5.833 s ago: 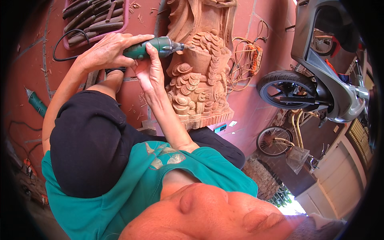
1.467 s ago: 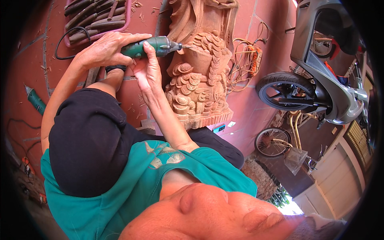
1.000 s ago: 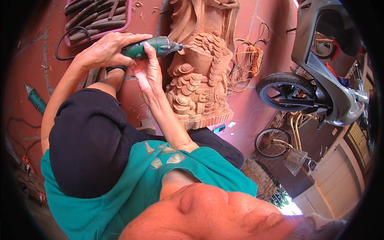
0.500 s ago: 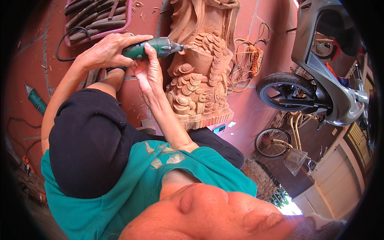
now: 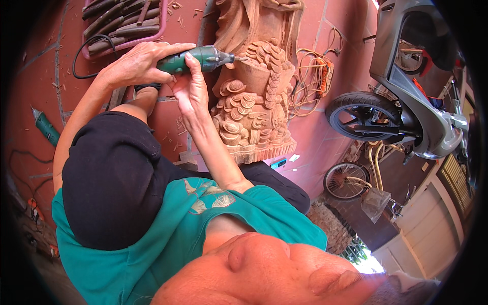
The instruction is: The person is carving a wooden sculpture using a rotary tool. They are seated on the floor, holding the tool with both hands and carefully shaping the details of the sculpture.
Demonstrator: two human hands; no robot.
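Note:
A green rotary tool [image 5: 185, 61] with a grey nose lies across both of my hands, its bit pointing right at a carved wooden statue [image 5: 262, 81]. The bit meets or nearly meets the plain patch beside a chain of carved coins; I cannot tell whether it touches. My left hand [image 5: 134, 65] wraps the tool's rear end from above. My right hand [image 5: 192, 94] holds its body from below, thumb laid along the casing. The statue has folds of drapery at the top and heaped coin and ingot shapes toward its base.
A pink tray [image 5: 163, 23] of chisels stands upper left. A second green power tool [image 5: 47, 127] lies at far left. Right of the statue are an orange power strip [image 5: 325, 79] with tangled cords, a motorbike [image 5: 406, 96] and a bicycle [image 5: 348, 181]. Wood chips litter the tiled floor [image 5: 38, 84].
Both hands and the rotary tool have shifted very slightly to the right. The statue and everything around it stand as before.

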